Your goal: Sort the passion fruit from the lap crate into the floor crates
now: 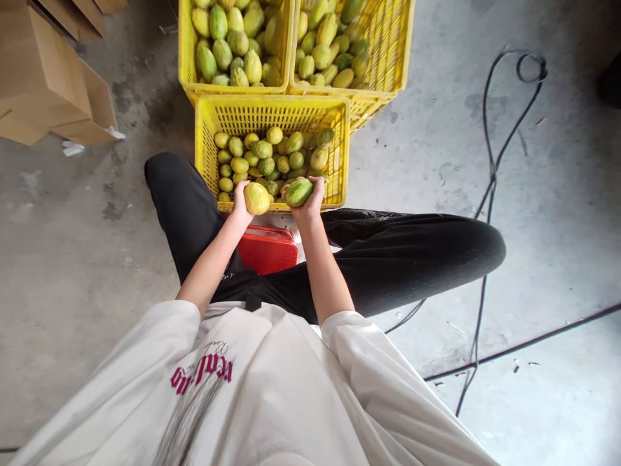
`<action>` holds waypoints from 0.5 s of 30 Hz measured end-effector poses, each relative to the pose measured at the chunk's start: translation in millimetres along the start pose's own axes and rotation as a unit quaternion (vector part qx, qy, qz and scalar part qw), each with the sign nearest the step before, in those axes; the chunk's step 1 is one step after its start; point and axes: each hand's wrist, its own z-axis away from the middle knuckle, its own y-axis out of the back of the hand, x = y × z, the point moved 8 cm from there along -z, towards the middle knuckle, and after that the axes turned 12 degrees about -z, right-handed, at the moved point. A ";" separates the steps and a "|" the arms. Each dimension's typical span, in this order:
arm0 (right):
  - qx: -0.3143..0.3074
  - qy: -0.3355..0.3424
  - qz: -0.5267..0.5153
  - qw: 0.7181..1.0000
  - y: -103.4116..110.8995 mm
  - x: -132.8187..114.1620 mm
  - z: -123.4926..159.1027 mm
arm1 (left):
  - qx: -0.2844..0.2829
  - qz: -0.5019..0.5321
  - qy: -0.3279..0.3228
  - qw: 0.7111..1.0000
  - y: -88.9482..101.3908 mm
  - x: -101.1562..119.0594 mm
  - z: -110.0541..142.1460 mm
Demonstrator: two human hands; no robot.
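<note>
My left hand [240, 201] is closed around a yellow melon [257, 199], small and rounded, with its fingers mostly hidden behind the fruit. A green striped melon [299, 193], more oval, rests in the grip of my right hand [314, 199]. Both hands are over the near rim of a yellow slatted crate [345, 155]. Inside that crate lie several small melons [262, 149], yellower on the left and greener on the right.
Behind the near crate stand a left yellow crate [187, 71] and a right yellow crate [395, 58], both holding melons. A red plastic stool [269, 251] shows between my legs. Cardboard boxes [43, 71] are at far left; a black cable [490, 181] crosses the concrete floor at right.
</note>
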 end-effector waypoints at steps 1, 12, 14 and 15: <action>0.003 -0.004 0.002 1.000 0.7 -0.2 1.1 | 0.003 -0.002 -0.001 1.000 0.2 0.2 0.6; 0.047 -0.053 0.057 0.996 -0.1 8.3 15.1 | 0.018 -0.026 -0.004 0.999 1.1 1.3 7.6; 0.062 -0.055 0.070 0.994 5.6 12.6 11.6 | 0.011 -0.023 0.004 1.000 1.2 -0.4 6.9; 0.071 -0.054 0.076 0.993 9.5 14.1 9.0 | 0.007 -0.019 0.008 1.000 1.3 -1.3 6.1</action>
